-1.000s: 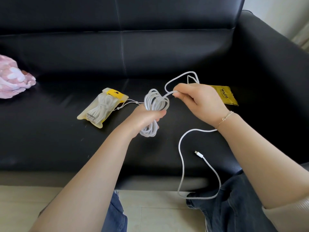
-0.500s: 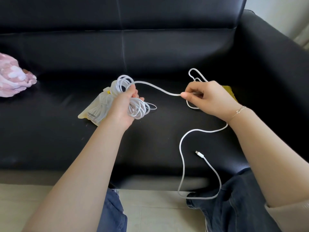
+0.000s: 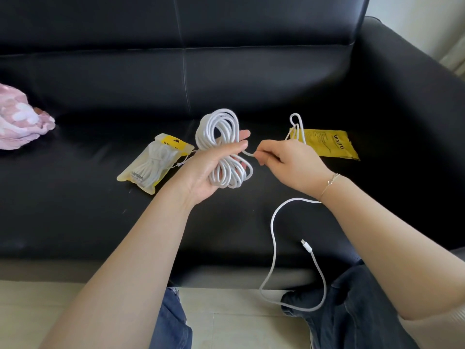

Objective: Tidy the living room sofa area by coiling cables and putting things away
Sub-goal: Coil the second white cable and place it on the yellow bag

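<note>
while the left hand (image 3: 214, 167) clamps thumb and fingers around the coiled white charging cable (image 3: 221, 147), the right hand (image 3: 289, 165) pinches its loose strand above the black leather sofa (image 3: 75, 210).

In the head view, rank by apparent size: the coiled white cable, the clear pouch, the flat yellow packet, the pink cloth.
1. Coiled white cable, held nearer the camera, so unsure.
2-4. Clear pouch, flat yellow packet, pink cloth (cut off) look alike.

One loose cable (image 3: 274, 238), two yellow packets (image 3: 154, 163) (image 3: 329, 147), one pink cloth (image 3: 20, 122).
</note>
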Tool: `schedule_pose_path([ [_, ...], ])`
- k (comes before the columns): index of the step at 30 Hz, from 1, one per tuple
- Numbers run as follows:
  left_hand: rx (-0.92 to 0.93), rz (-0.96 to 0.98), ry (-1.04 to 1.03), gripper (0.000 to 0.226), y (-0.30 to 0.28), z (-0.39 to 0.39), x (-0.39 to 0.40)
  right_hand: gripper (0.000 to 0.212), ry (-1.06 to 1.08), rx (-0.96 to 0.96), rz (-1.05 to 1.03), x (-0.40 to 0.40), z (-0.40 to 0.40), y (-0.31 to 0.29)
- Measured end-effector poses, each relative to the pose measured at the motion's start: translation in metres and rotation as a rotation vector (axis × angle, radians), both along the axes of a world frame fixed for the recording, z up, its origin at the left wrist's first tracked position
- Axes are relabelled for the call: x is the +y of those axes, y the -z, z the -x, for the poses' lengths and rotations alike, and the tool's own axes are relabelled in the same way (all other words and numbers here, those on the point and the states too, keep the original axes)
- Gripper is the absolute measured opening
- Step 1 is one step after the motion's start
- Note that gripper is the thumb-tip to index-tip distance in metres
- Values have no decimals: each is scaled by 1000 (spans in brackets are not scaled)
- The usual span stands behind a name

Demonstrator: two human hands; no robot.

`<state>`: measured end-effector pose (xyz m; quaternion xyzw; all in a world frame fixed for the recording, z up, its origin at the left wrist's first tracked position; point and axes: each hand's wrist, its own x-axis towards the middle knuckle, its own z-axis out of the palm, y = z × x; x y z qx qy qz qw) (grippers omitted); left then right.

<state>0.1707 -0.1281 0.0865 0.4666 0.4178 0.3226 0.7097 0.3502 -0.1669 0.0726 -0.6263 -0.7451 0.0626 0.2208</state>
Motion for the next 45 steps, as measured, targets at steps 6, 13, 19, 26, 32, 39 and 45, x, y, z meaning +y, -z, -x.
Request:
schedule_pose_path([
  [6,27,38,-128,16,4,-2,0,21,-67,-6,50,-2,5,2],
  [13,-63,116,-210,16,7,-3,4,17,-87,19,122,-3,4,1],
  [19,-165,169,-283,34,6,2,13,38,-48,31,223,-3,-3,0],
  [26,210,-88,-422,21,6,15,25,50,-5,125,362,-3,-25,-6],
  [32,412,-164,-207,20,10,13,17,30,-46,324,301,-3,-18,-12],
  [39,500,-137,-18,17,13,1,8,26,35,428,270,-1,-13,-13],
  [45,499,-127,99,19,17,-6,5,25,66,452,195,0,-6,-10],
])
